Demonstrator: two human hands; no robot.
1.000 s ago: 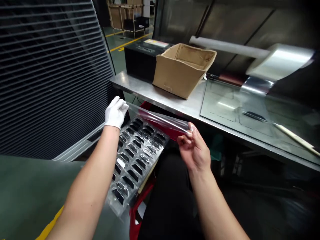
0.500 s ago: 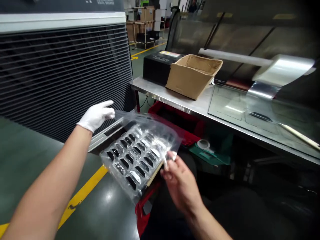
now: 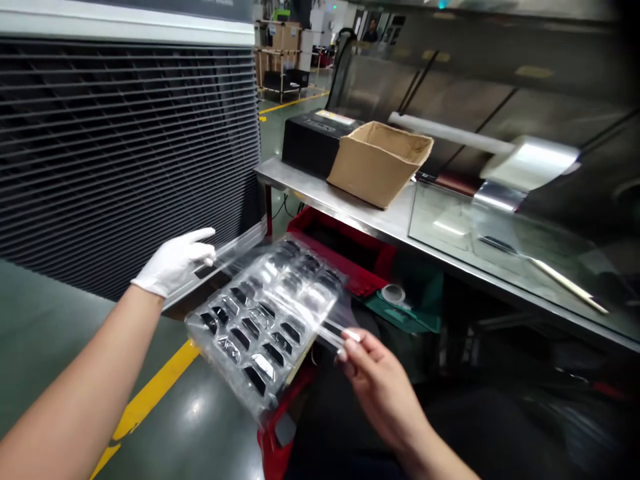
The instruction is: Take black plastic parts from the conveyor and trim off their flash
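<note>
A clear plastic tray (image 3: pixel 233 320) holds rows of small black trapezoid-shaped pieces. It lies slanted in front of me, above a red frame or crate. Loose clear plastic film (image 3: pixel 295 303), which looks like a bag, covers the far part of the tray. My left hand (image 3: pixel 175 260), in a white glove, pinches the film at the far left, its index finger stretched out; motion blurs the contact. My bare right hand (image 3: pixel 375 370) grips the film's edge between thumb and fingers at the tray's right side.
On the metal bench (image 3: pixel 300 185) stand a cardboard box (image 3: pixel 373 173) and a black box (image 3: pixel 313 143). A film roll (image 3: pixel 530 163) hangs over the glass plate (image 3: pixel 440 227). Underneath are a red crate (image 3: pixel 345 257) and a green bin (image 3: pixel 425 310). A louvred machine (image 3: pixel 125 153) stands left.
My left hand has moved slightly left and down. The film between my hands has been pulled narrower and tauter, and my right hand has shifted right and down.
</note>
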